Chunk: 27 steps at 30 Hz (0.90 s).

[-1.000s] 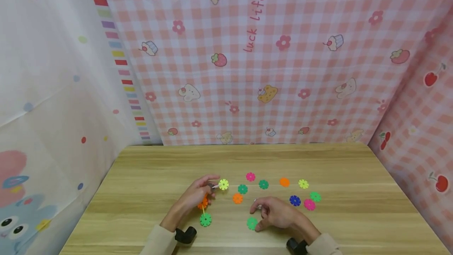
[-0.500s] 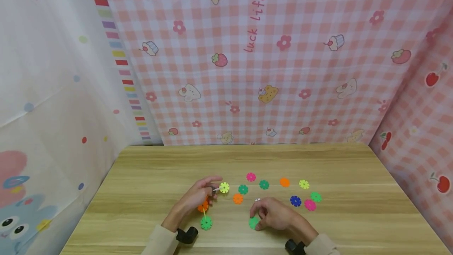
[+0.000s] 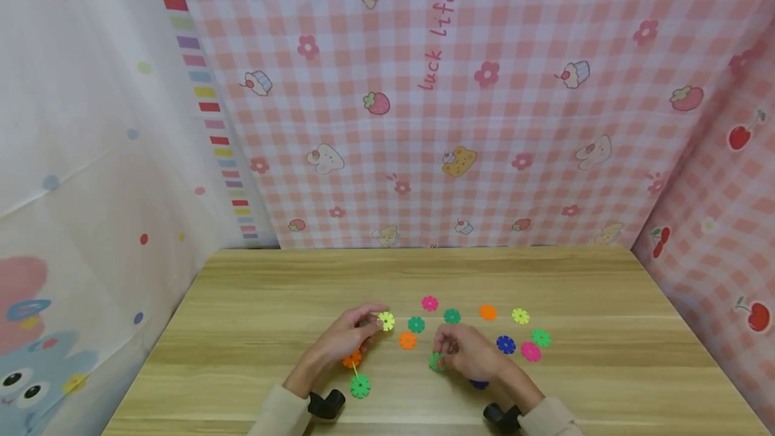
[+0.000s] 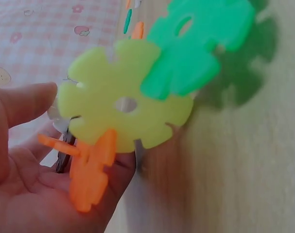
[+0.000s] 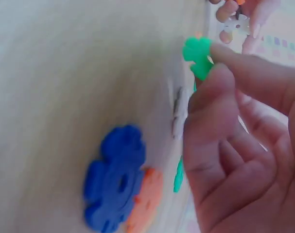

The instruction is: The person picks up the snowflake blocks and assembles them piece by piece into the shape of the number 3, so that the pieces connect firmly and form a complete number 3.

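My left hand [image 3: 346, 336] holds a linked chain of notched, flower-shaped plastic discs. In the left wrist view, a large yellow-green disc [image 4: 98, 92] joins a green disc [image 4: 200, 48] and an orange disc [image 4: 91, 177], with a dark disc [image 4: 63, 158] partly hidden by the fingers. At the chain's other end, a yellow-green disc [image 3: 385, 321] shows at the left fingertips. My right hand [image 3: 475, 354] pinches a loose green disc [image 5: 198, 54] between thumb and finger, apart from the chain. Part of a blue disc [image 3: 480, 384] shows below the right wrist.
Loose discs lie on the wooden table [image 3: 254, 288]: an orange disc [image 3: 408, 340] and a dark green disc [image 3: 416, 324] between the hands, a pink disc [image 3: 430, 303] farther back, and several more, including a navy disc [image 3: 505, 344], on the right. A checked curtain [image 3: 424, 120] hangs behind.
My right hand has moved slightly away from me with the green disc, uncovering a blue disc below the wrist. My left hand and its chain have shifted slightly right.
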Motion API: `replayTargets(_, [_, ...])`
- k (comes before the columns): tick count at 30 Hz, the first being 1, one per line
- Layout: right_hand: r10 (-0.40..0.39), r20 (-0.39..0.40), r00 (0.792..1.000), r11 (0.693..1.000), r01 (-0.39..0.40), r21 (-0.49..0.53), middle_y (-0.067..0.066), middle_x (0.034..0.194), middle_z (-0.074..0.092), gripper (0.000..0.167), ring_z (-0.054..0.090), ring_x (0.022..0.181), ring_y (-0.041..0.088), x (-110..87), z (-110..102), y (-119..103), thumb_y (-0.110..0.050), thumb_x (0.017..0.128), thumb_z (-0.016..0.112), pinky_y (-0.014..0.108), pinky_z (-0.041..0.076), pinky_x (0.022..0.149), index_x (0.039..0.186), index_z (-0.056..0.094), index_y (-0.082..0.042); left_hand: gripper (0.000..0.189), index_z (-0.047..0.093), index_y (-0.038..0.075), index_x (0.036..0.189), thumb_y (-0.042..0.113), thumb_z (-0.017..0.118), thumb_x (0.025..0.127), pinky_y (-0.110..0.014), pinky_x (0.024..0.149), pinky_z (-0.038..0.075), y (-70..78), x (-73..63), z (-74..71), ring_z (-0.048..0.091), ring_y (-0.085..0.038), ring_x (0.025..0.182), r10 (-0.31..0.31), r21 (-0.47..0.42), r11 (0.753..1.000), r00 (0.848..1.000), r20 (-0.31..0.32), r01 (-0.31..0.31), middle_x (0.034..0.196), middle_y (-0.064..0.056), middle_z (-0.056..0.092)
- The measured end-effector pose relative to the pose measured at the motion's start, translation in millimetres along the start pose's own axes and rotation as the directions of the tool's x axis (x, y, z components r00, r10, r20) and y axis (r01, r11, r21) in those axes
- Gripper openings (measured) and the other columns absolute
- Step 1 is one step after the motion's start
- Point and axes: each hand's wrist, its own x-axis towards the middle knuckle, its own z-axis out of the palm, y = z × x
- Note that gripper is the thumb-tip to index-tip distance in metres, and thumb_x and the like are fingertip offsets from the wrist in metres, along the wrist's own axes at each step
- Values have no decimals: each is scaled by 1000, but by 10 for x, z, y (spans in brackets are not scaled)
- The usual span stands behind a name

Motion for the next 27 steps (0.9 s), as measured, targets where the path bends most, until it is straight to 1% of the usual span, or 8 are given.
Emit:
replayTargets(3, [16, -41, 999, 997, -13, 75, 5, 79, 60, 16, 58, 65, 15, 59, 10, -21, 12, 85, 57, 24, 50, 54, 94, 60, -2, 38, 52, 6, 140, 15, 50, 103, -27, 61, 48, 26, -8, 12, 49, -18, 70, -7, -10, 1000, 1000, 18, 7, 89, -16, 55])
replayTargets(5, [35, -83, 996, 991, -24, 134, 7, 80, 60, 13, 62, 65, 18, 103, 34, -32, 11, 87, 57, 26, 53, 56, 95, 59, 0, 38, 52, 6, 141, 15, 50, 104, -27, 62, 48, 50, -17, 20, 49, -18, 71, -12, -22, 1000, 999, 35, 13, 86, -14, 54])
replayTargets(9, [52, -180, 982, 969, -6, 245, 12, 81, 63, 7, 67, 68, 23, 175, 109, -71, 7, 90, 61, 31, 58, 60, 95, 57, 3, 39, 50, 4, 141, 14, 47, 104, -27, 64, 47, 88, -31, 41, 48, -17, 72, -22, -51, 998, 996, 82, 26, 83, -9, 51])
replayTargets(13, [81, -246, 966, 948, 2, 319, 14, 81, 65, 8, 70, 72, 26, 227, 181, -117, 6, 90, 64, 32, 59, 62, 94, 57, 4, 39, 48, 4, 143, 15, 43, 106, -26, 64, 46, 119, -37, 55, 48, -16, 72, -32, -79, 996, 992, 123, 42, 83, -6, 50])
replayTargets(17, [87, -274, 958, 943, 9, 331, 15, 85, 65, 9, 71, 75, 27, 266, 227, -154, 11, 88, 63, 31, 60, 65, 94, 58, 5, 40, 46, 4, 144, 16, 41, 106, -24, 64, 47, 138, -32, 60, 48, -15, 72, -35, -104, 993, 991, 130, 49, 83, -6, 51])
replayTargets(20, [72, -285, 956, 946, 25, 324, 16, 87, 65, 10, 71, 76, 29, 287, 249, -163, 13, 87, 62, 32, 60, 67, 95, 59, 7, 41, 46, 4, 145, 16, 41, 106, -23, 64, 47, 146, -27, 63, 49, -14, 72, -41, -123, 991, 991, 129, 57, 83, -6, 51])
replayTargets(23, [58, -292, 955, 952, 36, 304, 16, 88, 64, 11, 71, 77, 29, 300, 266, -161, 12, 87, 63, 33, 60, 68, 96, 59, 7, 41, 45, 3, 145, 15, 40, 106, -24, 64, 46, 156, -23, 68, 49, -15, 73, -42, -143, 988, 990, 131, 60, 84, -7, 51])
replayTargets(27, [45, -311, 949, 963, 41, 266, 13, 88, 65, 11, 71, 77, 26, 306, 288, -168, 8, 88, 66, 30, 59, 67, 95, 61, 3, 41, 45, 3, 144, 15, 41, 106, -25, 64, 46, 166, -26, 75, 48, -16, 74, -45, -159, 985, 990, 132, 66, 85, -8, 50])
